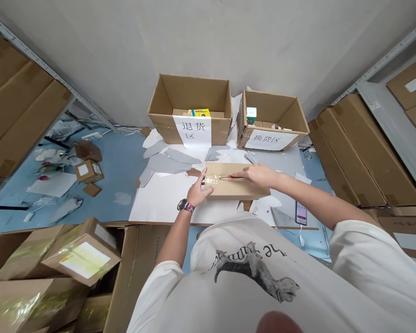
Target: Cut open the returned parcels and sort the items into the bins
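Observation:
A closed brown cardboard box (pixel 234 188) lies lengthwise on the white table (pixel 159 199), with clear tape on the left part of its top. My left hand (pixel 198 189), below a wristwatch, rests against the box's left end with thumb and fingers apart. Above the top seam, my right hand (pixel 254 174) is closed on a small red tool (pixel 232 176), whose thin tip points left along the tape. Most of the tool is hidden by my fingers.
Two open labelled cartons (pixel 161 127) (pixel 244 136) stand at the table's back, holding small boxes. Torn grey wrapping (pixel 169 162) lies before them. A phone (pixel 301 212) is at the right edge. A large carton of parcels (pixel 130 273) stands lower left; shelves with boxes flank both sides.

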The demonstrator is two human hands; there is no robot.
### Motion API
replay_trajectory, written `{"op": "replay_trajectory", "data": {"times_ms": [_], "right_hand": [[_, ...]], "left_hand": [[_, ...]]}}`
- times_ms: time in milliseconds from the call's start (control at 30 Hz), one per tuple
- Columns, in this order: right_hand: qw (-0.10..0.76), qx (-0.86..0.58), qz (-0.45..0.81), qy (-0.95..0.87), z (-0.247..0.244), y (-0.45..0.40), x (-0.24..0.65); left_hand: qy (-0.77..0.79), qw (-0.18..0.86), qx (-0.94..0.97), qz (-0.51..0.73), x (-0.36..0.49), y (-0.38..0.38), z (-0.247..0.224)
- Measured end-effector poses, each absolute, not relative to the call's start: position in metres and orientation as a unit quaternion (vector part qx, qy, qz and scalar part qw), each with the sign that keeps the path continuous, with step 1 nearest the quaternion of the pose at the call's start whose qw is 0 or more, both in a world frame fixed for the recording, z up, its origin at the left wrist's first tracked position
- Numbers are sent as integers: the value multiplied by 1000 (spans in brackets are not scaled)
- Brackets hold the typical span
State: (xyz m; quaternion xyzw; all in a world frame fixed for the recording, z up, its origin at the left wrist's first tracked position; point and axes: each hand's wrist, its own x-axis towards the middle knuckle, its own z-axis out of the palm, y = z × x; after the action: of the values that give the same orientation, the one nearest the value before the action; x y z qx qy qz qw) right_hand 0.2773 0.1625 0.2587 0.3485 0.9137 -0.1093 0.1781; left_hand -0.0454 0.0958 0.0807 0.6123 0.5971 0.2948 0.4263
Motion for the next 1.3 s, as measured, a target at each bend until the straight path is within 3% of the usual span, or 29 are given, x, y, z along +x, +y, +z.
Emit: {"op": "replay_trajectory", "data": {"times_ms": [467,633,767,900,1033,1300], "right_hand": [[252,407,-98,872,280,136,314],[238,407,-102,876,299,138,308],[179,398,-102,894,311,142,303],[125,348,-125,921,293,154,269],[130,329,-146,924,261,165,236],[122,320,-162,925,242,172,254]], "left_hand": [[526,375,693,320,-49,108,60],[480,467,654,351,-47,109,52],[482,495,631,354,-44,110,53],[477,493,629,365,-43,115,57],[476,485,638,362,-43,114,58],[480,483,639,358,-44,112,58]]}}
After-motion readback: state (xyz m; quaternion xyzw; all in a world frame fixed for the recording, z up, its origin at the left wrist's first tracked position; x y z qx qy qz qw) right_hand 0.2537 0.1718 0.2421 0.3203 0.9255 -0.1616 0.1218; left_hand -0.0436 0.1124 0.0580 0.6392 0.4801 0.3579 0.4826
